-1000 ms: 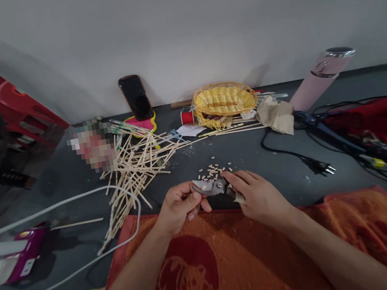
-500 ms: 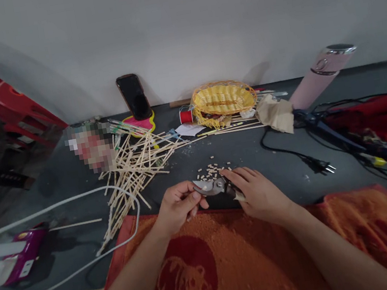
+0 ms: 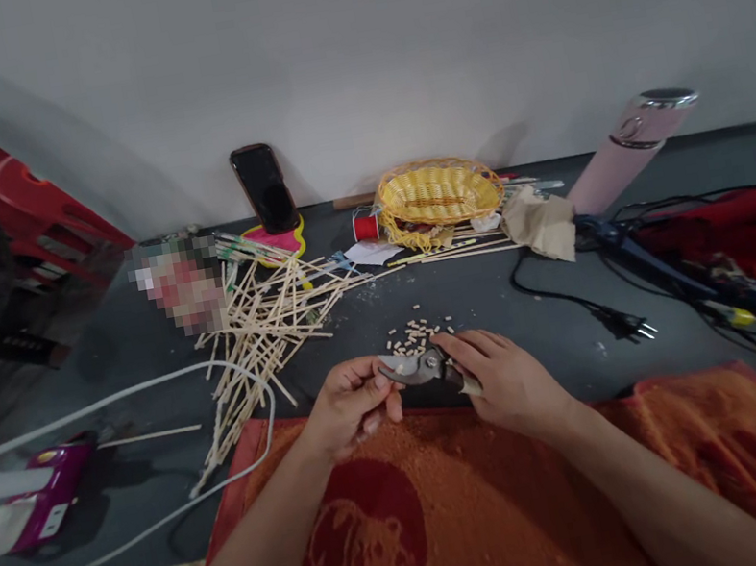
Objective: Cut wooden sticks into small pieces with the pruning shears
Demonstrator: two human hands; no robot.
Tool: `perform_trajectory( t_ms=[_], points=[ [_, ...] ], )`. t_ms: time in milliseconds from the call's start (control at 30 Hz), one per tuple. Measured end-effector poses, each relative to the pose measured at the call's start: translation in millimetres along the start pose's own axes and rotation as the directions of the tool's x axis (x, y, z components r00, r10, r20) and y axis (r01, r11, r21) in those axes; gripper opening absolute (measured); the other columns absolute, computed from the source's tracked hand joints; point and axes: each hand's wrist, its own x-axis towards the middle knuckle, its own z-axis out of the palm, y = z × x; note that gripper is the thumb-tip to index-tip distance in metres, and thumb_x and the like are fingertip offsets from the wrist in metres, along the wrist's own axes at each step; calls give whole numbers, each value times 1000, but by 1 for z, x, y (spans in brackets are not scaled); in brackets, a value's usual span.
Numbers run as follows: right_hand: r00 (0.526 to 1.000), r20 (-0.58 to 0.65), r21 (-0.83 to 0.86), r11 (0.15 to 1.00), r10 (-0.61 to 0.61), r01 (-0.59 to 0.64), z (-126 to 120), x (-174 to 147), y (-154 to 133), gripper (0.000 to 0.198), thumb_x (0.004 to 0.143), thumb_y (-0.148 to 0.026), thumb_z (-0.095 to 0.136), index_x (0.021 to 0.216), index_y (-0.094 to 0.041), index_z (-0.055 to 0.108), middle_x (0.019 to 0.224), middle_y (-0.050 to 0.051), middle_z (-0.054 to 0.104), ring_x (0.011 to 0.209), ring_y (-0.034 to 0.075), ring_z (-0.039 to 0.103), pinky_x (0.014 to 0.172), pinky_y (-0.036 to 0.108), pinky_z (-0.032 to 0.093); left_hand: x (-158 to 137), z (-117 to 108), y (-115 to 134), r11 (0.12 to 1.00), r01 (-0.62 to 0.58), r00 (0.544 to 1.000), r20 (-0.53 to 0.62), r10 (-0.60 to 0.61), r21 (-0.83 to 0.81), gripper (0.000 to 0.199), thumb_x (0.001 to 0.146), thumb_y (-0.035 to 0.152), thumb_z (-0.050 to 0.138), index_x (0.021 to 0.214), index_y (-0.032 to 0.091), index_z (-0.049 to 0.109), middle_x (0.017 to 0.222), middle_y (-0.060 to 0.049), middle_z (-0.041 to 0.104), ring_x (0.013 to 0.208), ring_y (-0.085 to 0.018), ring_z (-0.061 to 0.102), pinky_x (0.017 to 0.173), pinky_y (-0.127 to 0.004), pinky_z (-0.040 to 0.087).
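The right hand (image 3: pixel 512 381) wraps its fingers (image 3: pixel 449 346) round the pruning shears (image 3: pixel 421 369), near of short stick pieces (image 3: pixel 417 331); likely stiff, weighty, best gripped by the handles (image 3: pixel 470 386). The left hand (image 3: pixel 343 408) pinches, contents unclear.

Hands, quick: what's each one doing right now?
Left hand: closed at the tip of the grey metal pruning shears; whether it holds anything, cannot tell.
Right hand: closed, holding the shears.
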Motion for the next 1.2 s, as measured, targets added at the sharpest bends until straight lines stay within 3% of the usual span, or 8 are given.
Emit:
perform_trajectory(
  t_ms=[167,300,400,700,967,1200],
  points=[
    [1000,-26,-25,1000,17,-18,4,-1,-2,48,86,-15,44,134,-15,42,113,12,59,103,25,55,92,39,45,1,1,-1,997,-64,997,-39,66,47,29,82,40,66,78,13,57,61,-2,67,31,-1,36,30,-13,23],
    [998,-40,-39,998,55,-56,5,1,0,50,85,-16,46,135,-15,41,116,13,58,106,26,54,91,40,45,4,1,-3,952,-196,969,-100,225,236,26,81,36,68,80,13,57,73,-5,71,39,-3,46,38,-15,36],
    [998,-26,-53,997,52,-53,2,2,1,53,85,-16,47,137,-17,40,118,13,57,108,26,52,93,41,43,5,-1,-4,908,-220,956,-105,273,358,24,82,35,65,81,12,59,74,-5,72,41,-4,48,40,-16,38],
    [1000,14,-27,1000,6,-6,1,2,7,60,81,-13,49,139,-18,38,120,12,57,108,26,51,92,42,43,1,-4,-3,968,-91,994,-39,103,235,29,83,40,65,75,13,56,66,-4,70,34,-3,45,31,-13,31],
    [1000,-20,-32,999,-3,3,4,-1,2,52,85,-13,44,136,-15,41,112,12,59,102,24,54,92,38,44,1,-3,-2,987,-94,995,-16,96,128,29,82,39,65,77,12,58,64,-4,70,32,-2,43,31,-12,28],
    [1000,18,-39,999,-24,25,-1,3,7,61,80,-12,49,140,-20,38,120,11,57,107,26,51,92,42,43,-2,-3,2,997,-6,999,50,2,80,30,77,40,70,78,11,62,58,-3,68,29,-2,40,29,-12,25]
  ],
)
